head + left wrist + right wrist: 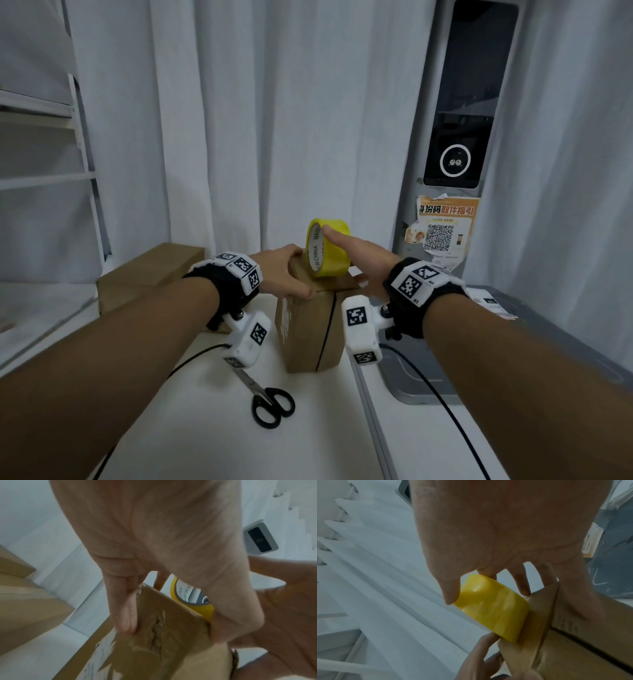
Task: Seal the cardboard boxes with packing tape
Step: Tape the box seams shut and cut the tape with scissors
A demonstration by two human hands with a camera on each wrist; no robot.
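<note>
While the white surface [318, 428] carries everything here, the largest task item is the cardboard box [308, 329] standing near its centre, with a second box [147, 274] lying well apart at about ten o'clock from it. On top of the central box the yellow tape roll [330, 253] stands on its edge, its core axis running roughly from nine to three o'clock, so it would roll along the top seam toward six. The left hand [286, 274] has its fingers curled over the box's left top edge, clamping the flap down. The right hand [356, 253] comes in from four o'clock of the roll, fingers straight and spread, thumb tip touching the roll's upper rim; it is not wrapped round it. That hand is the nearer to the roll, so it would likely take it. Scissors [265, 399] lie at six o'clock of the box.
</note>
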